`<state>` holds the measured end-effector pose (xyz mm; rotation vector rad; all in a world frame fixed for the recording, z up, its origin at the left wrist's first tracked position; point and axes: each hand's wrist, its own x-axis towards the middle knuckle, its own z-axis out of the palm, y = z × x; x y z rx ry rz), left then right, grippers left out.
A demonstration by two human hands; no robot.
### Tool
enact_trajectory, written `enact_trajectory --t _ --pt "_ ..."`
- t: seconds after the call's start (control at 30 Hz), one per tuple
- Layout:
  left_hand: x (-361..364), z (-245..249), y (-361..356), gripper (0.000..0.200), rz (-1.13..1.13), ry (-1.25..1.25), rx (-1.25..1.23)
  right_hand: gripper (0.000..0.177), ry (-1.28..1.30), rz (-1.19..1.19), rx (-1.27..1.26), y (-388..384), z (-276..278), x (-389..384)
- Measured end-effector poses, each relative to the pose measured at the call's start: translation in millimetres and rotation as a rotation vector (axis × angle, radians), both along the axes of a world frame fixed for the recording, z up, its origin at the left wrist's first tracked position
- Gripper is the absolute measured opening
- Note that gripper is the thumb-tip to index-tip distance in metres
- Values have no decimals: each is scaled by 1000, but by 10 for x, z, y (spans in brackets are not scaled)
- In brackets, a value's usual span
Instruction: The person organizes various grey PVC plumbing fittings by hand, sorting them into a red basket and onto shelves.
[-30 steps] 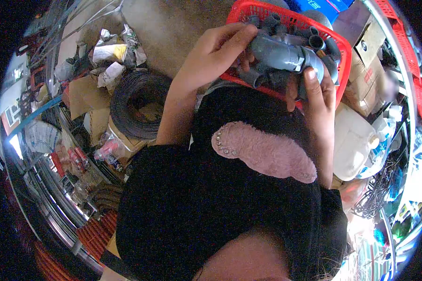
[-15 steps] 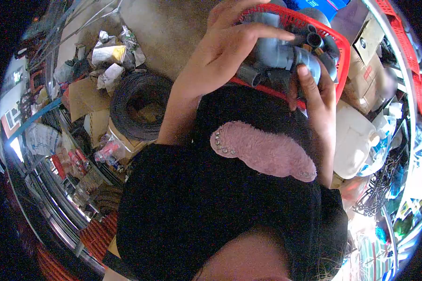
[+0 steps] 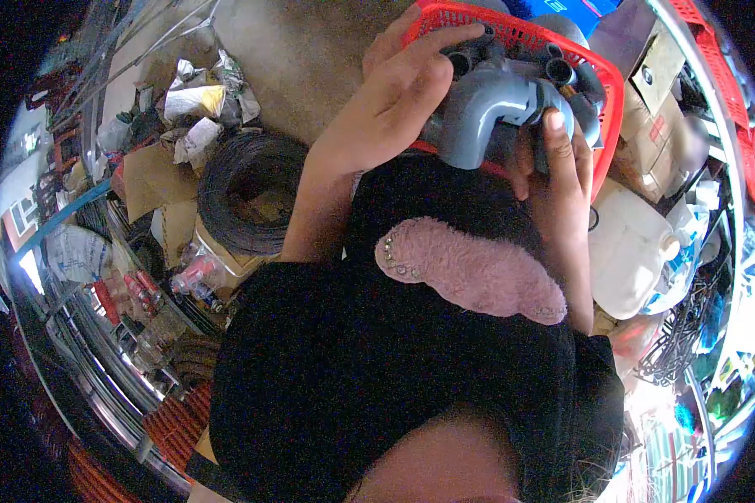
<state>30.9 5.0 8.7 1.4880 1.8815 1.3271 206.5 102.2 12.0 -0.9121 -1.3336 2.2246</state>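
Observation:
My right hand (image 3: 562,159) is closed on the grey pipe elbow (image 3: 488,105), its thumb on the right end of the fitting. The elbow's other end points down over the near rim of the red basket (image 3: 610,126). At the basket's left side is my left hand (image 3: 407,96), its fingers apart, one stretched over the rim toward dark grey fittings (image 3: 461,63). That hand is no longer around the elbow. More grey pipe pieces (image 3: 559,72) lie in the basket, partly hidden by the elbow and my hands.
A coil of black tubing (image 3: 253,191) sits left of my arms, with crumpled packaging (image 3: 195,101) beyond it. On the right are a white plastic jug (image 3: 629,251) and a cardboard box (image 3: 648,142). Red baskets (image 3: 721,75) stand at the far right.
The elbow has turned so its free end points down toward my body. My left hand has come off it and moved slightly left. My right hand still holds it.

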Motion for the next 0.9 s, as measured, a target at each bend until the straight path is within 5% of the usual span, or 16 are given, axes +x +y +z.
enact_trajectory --t 0.13,0.23,0.37,0.47,0.6,0.73,0.9 --pt "24 198 -58 83 -79 37 -209 43 -23 -122 16 111 -127 -49" --pt "-66 165 -36 89 -164 176 -134 43 -85 -88 36 195 -138 29" --pt "-59 271 4 88 -130 259 -126 38 -216 55 66 117 78 42" --pt "13 275 0 88 124 288 -242 40 -154 91 22 64 21 57" --pt "-87 156 -11 80 -8 157 -319 40 -130 41 6 64 14 58" --pt "84 -44 -79 77 57 -201 -154 39 -117 -14 35 103 -20 65" --pt "-20 241 14 75 -226 -81 22 40 -122 -69 118 96 -2 20"
